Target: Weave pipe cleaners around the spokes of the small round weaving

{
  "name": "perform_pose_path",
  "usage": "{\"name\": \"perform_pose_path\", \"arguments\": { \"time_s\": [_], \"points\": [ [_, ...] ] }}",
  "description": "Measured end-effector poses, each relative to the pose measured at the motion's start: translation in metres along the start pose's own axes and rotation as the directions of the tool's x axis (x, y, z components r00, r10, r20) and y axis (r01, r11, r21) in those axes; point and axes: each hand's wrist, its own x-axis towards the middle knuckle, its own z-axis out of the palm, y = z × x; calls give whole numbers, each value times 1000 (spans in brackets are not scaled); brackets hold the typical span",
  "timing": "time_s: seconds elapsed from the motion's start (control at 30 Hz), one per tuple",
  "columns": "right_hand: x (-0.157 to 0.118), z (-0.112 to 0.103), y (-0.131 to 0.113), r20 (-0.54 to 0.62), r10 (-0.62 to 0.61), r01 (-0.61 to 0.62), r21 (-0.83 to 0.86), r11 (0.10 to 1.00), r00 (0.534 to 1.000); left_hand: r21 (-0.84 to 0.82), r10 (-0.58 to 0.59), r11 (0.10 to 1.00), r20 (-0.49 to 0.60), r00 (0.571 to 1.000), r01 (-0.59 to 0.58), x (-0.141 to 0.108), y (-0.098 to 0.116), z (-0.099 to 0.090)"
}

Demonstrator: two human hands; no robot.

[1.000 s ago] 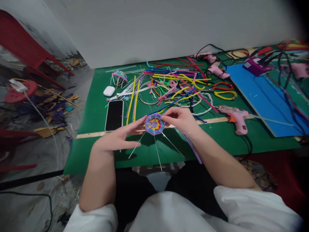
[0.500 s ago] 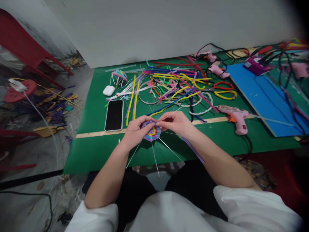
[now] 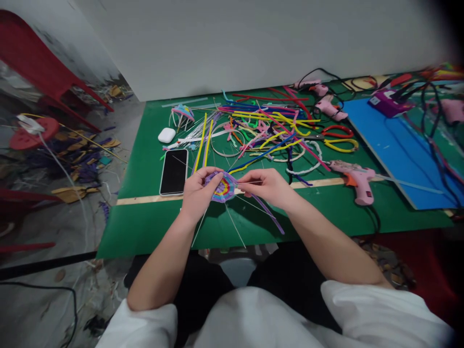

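A round woven disc [image 3: 225,189] of purple, blue, yellow and red pipe cleaner, with thin wire spokes sticking out all round, is held above the table's front part. My left hand [image 3: 199,191] grips its left side, thumb on top and fingers behind. At its right edge my right hand [image 3: 266,186] is closed in a pinch on a purple pipe cleaner [image 3: 270,215], beside a spoke. The loose end of that pipe cleaner hangs down to the right below the hand. Just where the fingertips meet it is partly hidden.
Behind the hands lies a heap of coloured pipe cleaners [image 3: 268,125]. A phone [image 3: 174,172], a white earbud case [image 3: 166,135] and a small domed woven piece [image 3: 183,113] are at left. Scissors [image 3: 340,138], a pink glue gun [image 3: 357,181] and a blue board [image 3: 395,159] are at right.
The disc has turned and tilted to show more of its face. My right hand has drawn slightly away from its top to the right edge, and the purple loose end has shifted left.
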Motion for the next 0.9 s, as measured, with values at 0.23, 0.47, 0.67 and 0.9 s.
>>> {"name": "perform_pose_path", "arguments": {
  "time_s": [0.23, 0.47, 0.67, 0.9],
  "points": [
    [-2, 4, -1, 31, -67, 72, -177, 982, 997, -10, 25, 1000, -88, 996, -26, 3, -4, 0],
    [-13, -3, -11, 137, -258, 277, -708, 650, 956, -49, 27, 998, -124, 992, -33, 4, -6, 2],
    [-27, 4, -22, 130, -201, 181, -949, 258, 971, -4, 38, 999, -152, 988, -39, 3, -9, 4],
    [-29, 3, -28, 86, -237, 126, -979, 159, 968, 37, 48, 998, -119, 992, -44, 2, -8, 2]
  ]
}}
